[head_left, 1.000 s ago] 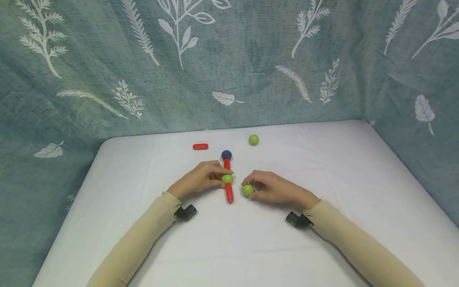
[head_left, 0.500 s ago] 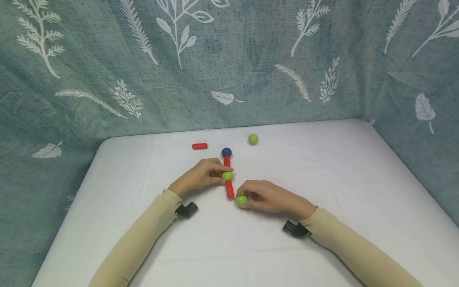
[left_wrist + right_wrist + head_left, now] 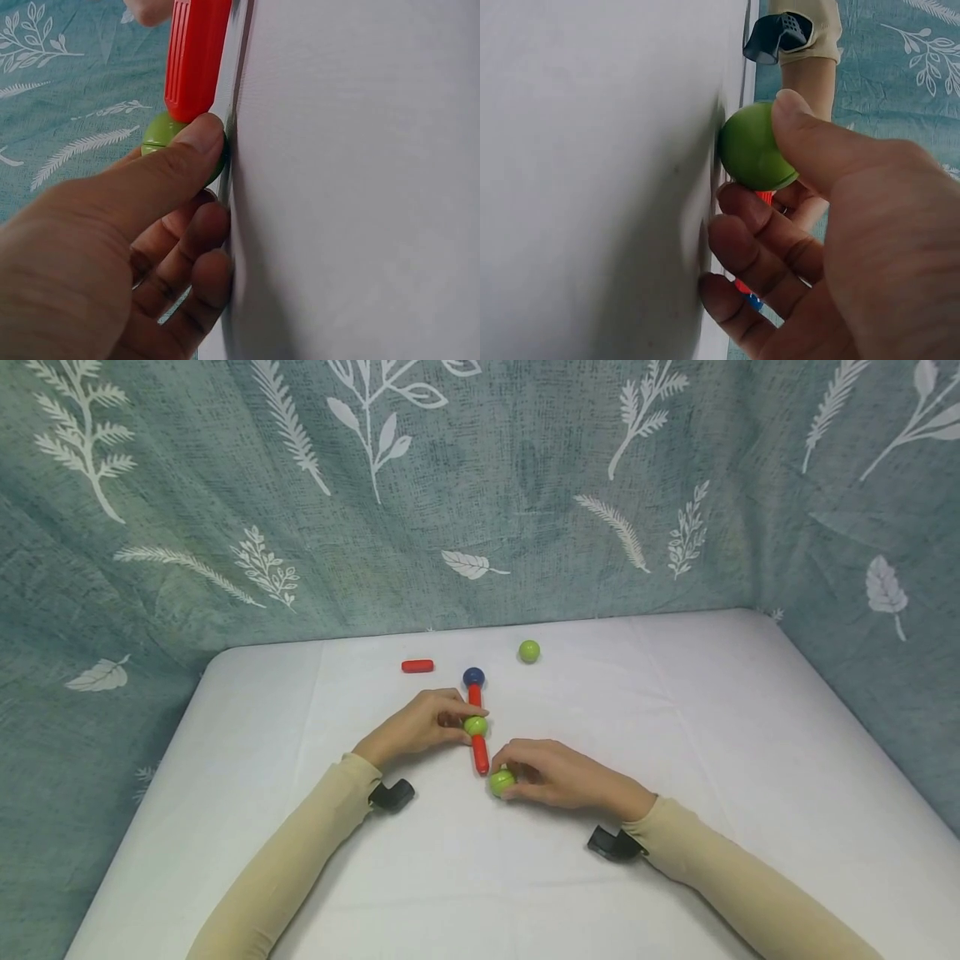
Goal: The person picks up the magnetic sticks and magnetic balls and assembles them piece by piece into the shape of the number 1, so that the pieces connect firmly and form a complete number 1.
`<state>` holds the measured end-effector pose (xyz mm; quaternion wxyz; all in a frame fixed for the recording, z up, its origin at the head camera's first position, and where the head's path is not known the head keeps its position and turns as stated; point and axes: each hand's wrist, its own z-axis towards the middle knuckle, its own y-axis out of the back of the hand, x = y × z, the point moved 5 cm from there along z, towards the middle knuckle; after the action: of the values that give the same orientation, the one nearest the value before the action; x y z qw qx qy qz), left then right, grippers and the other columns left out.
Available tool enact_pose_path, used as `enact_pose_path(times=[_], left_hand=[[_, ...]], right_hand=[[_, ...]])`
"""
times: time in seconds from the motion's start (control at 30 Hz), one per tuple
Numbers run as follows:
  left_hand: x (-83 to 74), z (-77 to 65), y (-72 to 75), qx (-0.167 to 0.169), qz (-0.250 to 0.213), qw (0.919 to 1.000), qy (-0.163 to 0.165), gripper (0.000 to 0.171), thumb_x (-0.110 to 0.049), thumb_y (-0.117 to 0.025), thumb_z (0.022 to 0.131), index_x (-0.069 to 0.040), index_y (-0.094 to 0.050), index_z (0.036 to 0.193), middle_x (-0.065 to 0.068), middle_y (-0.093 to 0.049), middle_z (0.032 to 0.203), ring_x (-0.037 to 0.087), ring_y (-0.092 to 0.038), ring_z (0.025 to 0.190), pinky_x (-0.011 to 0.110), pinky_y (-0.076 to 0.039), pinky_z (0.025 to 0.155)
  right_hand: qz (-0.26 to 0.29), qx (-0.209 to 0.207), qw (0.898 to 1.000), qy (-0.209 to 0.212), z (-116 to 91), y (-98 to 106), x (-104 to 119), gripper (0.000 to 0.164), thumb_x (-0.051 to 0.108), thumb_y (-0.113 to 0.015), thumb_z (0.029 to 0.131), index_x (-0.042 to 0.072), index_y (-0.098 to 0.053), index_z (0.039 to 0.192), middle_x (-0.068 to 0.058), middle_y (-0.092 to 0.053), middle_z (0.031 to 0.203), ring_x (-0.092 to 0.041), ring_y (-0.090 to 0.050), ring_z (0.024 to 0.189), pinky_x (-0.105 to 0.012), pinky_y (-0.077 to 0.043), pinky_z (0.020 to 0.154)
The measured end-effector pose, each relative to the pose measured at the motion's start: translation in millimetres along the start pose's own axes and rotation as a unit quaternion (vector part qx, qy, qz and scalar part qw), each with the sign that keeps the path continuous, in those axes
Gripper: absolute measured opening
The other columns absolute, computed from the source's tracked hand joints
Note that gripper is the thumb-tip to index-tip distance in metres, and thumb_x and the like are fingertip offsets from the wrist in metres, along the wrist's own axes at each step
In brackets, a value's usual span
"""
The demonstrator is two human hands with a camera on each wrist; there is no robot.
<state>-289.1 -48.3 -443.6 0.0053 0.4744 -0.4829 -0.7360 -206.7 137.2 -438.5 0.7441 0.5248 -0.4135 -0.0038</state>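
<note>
My left hand (image 3: 427,723) pinches a green ball (image 3: 476,727) between thumb and fingers. A red rod (image 3: 480,755) runs from that ball toward me, and a second red rod leads away to a dark blue ball (image 3: 473,677), all in one line on the table. In the left wrist view the thumb presses the green ball (image 3: 161,131) right below the ridged red rod (image 3: 197,60). Just right of the near rod's end, my right hand (image 3: 558,774) pinches another green ball (image 3: 502,782). The right wrist view shows this ball (image 3: 754,150) close by the white tabletop.
A loose red rod (image 3: 417,666) lies at the back, left of the blue ball. Another green ball (image 3: 529,651) sits at the back right. A white cloth (image 3: 450,877) covers the table, and a patterned green curtain (image 3: 525,568) hangs behind it.
My right hand has carried its green ball left and toward me, closer to the near rod's end. The left hand keeps its grip, with the joined line barely shifted.
</note>
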Motion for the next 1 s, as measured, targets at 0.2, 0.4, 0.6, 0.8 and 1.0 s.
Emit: enact_pose_path(times=[0.2,0.4,0.6,0.8,1.0], left_hand=[[2.1,0.1,-0.3,-0.001,-0.004,1.0000,-0.004,0.046,-0.016,-0.081,0.080,-0.021,-0.069,0.125,-0.004,-0.063,0.094,0.011,-0.060,0.085,0.025,-0.053,0.078],[2.1,0.1,-0.9,0.004,-0.009,0.9999,-0.009,0.047,-0.015,-0.080,0.081,-0.020,-0.068,0.126,-0.003,-0.063,0.096,0.011,-0.061,0.087,0.025,-0.054,0.079],[0.8,-0.1,-0.5,0.003,-0.014,0.9997,-0.020,0.045,-0.015,-0.079,0.082,-0.018,-0.069,0.126,-0.002,-0.063,0.096,0.010,-0.061,0.087,0.025,-0.054,0.079],[1.4,-0.3,-0.3,0.000,-0.011,0.9997,-0.021,0.045,-0.015,-0.079,0.081,-0.018,-0.069,0.125,-0.003,-0.063,0.096,0.010,-0.061,0.086,0.025,-0.054,0.079],[1.8,-0.8,-0.4,-0.005,-0.011,0.9997,-0.022,0.045,-0.015,-0.080,0.081,-0.018,-0.069,0.124,-0.003,-0.064,0.096,0.010,-0.060,0.085,0.024,-0.053,0.077]], right_hand=[[-0.006,-0.004,1.000,0.002,4,-3,5,0.029,0.028,-0.074,0.088,0.022,-0.063,0.114,0.014,-0.059,0.095,-0.010,-0.056,0.080,-0.022,-0.049,0.070],[-0.003,-0.007,1.000,0.015,8,-5,10,0.026,0.029,-0.073,0.089,0.021,-0.063,0.112,0.011,-0.061,0.094,-0.011,-0.056,0.080,-0.021,-0.048,0.070],[-0.004,-0.012,1.000,0.020,12,-7,10,0.024,0.029,-0.072,0.089,0.022,-0.063,0.110,0.012,-0.061,0.096,-0.009,-0.057,0.082,-0.021,-0.049,0.071],[-0.010,-0.016,1.000,0.019,14,-7,12,0.024,0.029,-0.073,0.089,0.021,-0.062,0.109,0.012,-0.060,0.092,-0.009,-0.056,0.078,-0.020,-0.046,0.069],[-0.025,-0.016,0.999,0.010,14,-9,11,0.023,0.031,-0.072,0.089,0.023,-0.061,0.108,0.012,-0.056,0.090,-0.010,-0.053,0.076,-0.019,-0.043,0.067]])
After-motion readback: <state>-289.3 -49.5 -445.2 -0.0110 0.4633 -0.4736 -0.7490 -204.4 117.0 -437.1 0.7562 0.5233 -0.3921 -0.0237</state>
